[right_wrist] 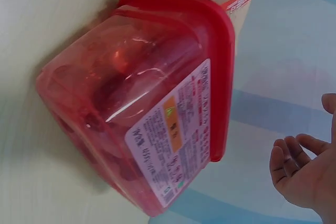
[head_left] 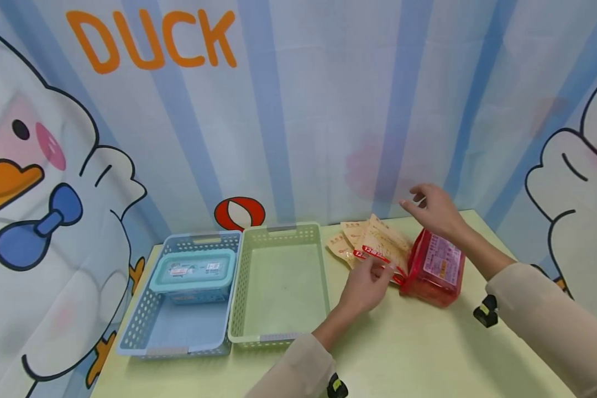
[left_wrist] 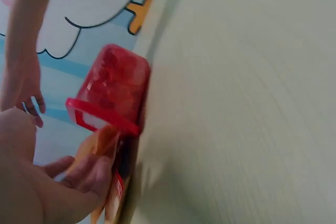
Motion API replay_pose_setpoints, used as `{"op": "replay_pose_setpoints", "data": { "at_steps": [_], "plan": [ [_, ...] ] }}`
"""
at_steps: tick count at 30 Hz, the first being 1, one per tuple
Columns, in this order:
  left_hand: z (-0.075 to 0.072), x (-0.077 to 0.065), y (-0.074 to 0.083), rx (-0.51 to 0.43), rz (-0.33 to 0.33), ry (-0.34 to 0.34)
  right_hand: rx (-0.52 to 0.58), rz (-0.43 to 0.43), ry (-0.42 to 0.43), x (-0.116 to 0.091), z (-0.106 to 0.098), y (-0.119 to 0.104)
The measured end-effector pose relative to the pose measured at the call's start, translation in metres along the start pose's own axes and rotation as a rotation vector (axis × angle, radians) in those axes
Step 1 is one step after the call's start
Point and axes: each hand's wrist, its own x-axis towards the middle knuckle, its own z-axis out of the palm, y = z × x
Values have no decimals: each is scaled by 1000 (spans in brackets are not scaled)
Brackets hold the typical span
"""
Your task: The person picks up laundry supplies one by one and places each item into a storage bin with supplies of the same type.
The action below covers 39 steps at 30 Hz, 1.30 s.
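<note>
Several beige packets with red bands (head_left: pixel 385 243) lie fanned out at the back right of the table. My left hand (head_left: pixel 363 286) is at their near edge, thumb and fingers loosely bent, fingertips overlapping the top packet in the head view. A red see-through tub (head_left: pixel 435 268) lies on its side against the packets' right end, a printed label (right_wrist: pixel 173 135) on it. My right hand (head_left: pixel 435 209) is raised above and behind the tub, fingers loosely curled with nothing in them. In the right wrist view, the tub's red lid (right_wrist: pixel 223 87) faces the packets.
A green basket (head_left: pixel 323 276) stands left of the packets. Beside it, a blue basket (head_left: pixel 179 351) holds a teal lidded tub (head_left: pixel 194 271) in its back part. A curtain with ducks and blue stripes (head_left: pixel 328 110) hangs right behind the table.
</note>
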Motion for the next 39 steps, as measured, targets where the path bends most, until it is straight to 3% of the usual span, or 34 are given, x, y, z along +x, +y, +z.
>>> {"op": "replay_pose_setpoints", "data": {
  "at_steps": [8, 14, 24, 32, 39],
  "plan": [
    [22, -8, 15, -121, -262, -5, -19, 70, 26, -3, 6, 13],
    [36, -12, 19, -304, -313, 19, -46, 111, 34, -4, 8, 23],
    [54, -10, 16, -478, -517, 53, -92, 208, 21, -10, 11, 41],
    [62, -4, 14, -479, -497, 67, -108, 237, -10, -11, 20, 54],
    [61, -3, 14, -429, -483, 27, -146, 215, -42, -10, 23, 53]
  ]
}}
